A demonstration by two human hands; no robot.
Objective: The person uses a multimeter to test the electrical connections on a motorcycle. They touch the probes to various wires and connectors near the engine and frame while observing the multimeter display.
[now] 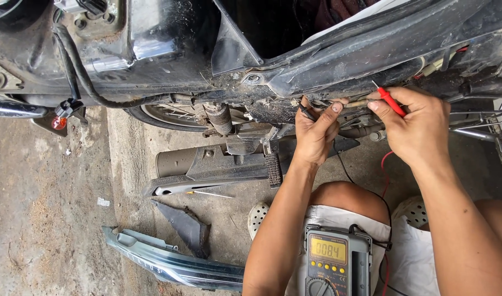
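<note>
Left hand, right hand raised, fingers pinched (arms extended).

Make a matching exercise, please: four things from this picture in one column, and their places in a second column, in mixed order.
Things:
1. red test probe
2. grey and yellow digital multimeter
3. loose silver-grey plastic body panel
4. small orange round reflector

Places:
A. on the concrete floor, lower left
B. resting on the person's lap
C. at the far left, under the black motorcycle body
D. between the fingers of the right hand

Pairs: 1-D, 2-B, 3-A, 4-C
</note>
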